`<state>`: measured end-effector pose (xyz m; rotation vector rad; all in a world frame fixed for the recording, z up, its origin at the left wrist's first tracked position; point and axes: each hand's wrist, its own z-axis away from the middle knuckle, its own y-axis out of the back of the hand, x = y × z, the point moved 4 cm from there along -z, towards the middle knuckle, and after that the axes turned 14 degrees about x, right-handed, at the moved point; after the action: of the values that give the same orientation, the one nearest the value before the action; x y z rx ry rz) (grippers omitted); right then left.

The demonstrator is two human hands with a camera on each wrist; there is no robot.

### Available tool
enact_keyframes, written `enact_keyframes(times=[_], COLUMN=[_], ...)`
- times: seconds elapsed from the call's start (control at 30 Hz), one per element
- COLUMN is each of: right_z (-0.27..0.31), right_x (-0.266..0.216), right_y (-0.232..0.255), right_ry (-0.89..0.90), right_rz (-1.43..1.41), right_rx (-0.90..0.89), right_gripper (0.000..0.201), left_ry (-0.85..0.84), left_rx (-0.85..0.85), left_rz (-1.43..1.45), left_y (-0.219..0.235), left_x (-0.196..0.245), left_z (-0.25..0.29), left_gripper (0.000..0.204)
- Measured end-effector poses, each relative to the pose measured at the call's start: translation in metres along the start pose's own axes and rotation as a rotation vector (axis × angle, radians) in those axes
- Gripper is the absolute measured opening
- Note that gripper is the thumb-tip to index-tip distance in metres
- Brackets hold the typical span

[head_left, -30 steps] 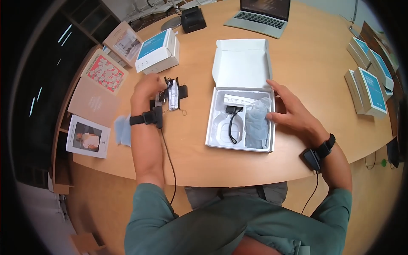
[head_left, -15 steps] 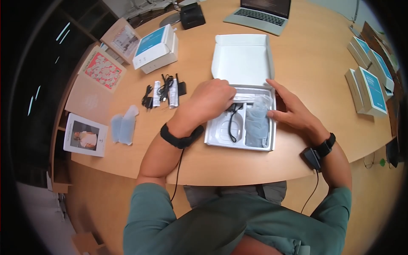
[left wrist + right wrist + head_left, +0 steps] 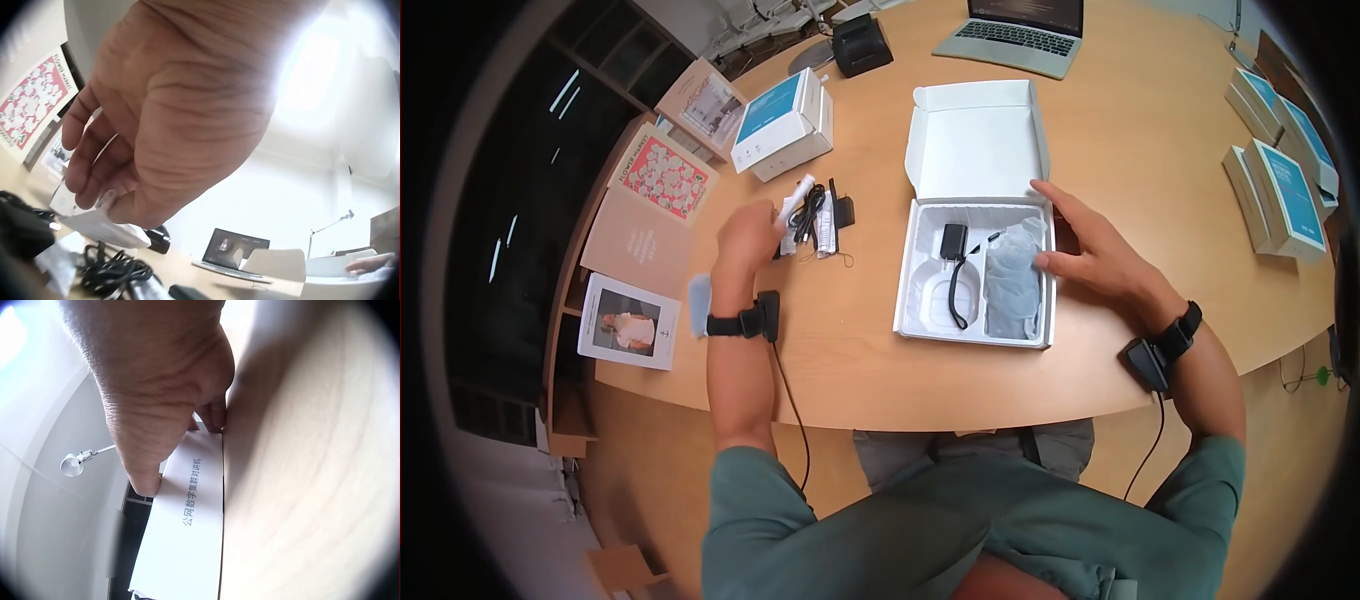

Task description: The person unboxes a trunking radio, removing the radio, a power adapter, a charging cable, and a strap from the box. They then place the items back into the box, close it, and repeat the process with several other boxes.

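Note:
My left hand (image 3: 750, 235) pinches a slim white packet (image 3: 797, 198) above the loose parts on the left; in the left wrist view the thumb and fingertips meet on the white packet (image 3: 106, 226). Below it lie a coiled black cable (image 3: 807, 212) and white-wrapped pieces. The open white box (image 3: 902, 270) holds a black adapter (image 3: 954, 241), a black strap (image 3: 956, 300) and a bluish wrapped item (image 3: 1012, 285). My right hand (image 3: 1105, 250) rests against the box's right side, its thumb at the rim; the right wrist view shows its printed side wall (image 3: 187, 506).
Behind the left hand stands a blue-topped box (image 3: 785, 125). Books and a framed picture (image 3: 628, 322) line the left edge, beside a bluish pouch (image 3: 699, 303). A laptop (image 3: 1010, 45) sits at the back; several boxes (image 3: 1280, 200) stand on the right.
My left hand went from the loose parts to the box and back left, now with the white packet. That packet is gone from the box's upper compartment. The right hand stayed at the box.

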<state>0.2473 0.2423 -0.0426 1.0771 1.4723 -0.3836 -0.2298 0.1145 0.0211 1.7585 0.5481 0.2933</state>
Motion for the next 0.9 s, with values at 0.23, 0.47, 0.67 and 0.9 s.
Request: enact_keyframes(times=[0.23,0.47,0.67,0.9], right_z=[-0.001,-0.004,-0.031,-0.072], right_x=[0.004,-0.059,-0.112,-0.095], right_y=[-0.003,0.022,-0.057,-0.124], right_ry=[-0.013,0.322,0.564,0.686], right_rz=[-0.057,0.513,0.793,1.184], right_rx=[-0.02,0.357,-0.125,-0.443], right_gripper=[0.094,0.033,0.031,0.023], left_ry=[-0.176,-0.899,-1.254,-1.246], left_rx=[0.392,0.117,-0.148,0.001], left_rz=[0.241,0.765,0.729,0.762], left_y=[0.031,0.086,0.087,0.09], left_x=[0.049,0.151,0.199,0.187], left_z=[0.048,0.122,0.207,0.22], left_gripper=[0.021,0.018,0.016,0.014])
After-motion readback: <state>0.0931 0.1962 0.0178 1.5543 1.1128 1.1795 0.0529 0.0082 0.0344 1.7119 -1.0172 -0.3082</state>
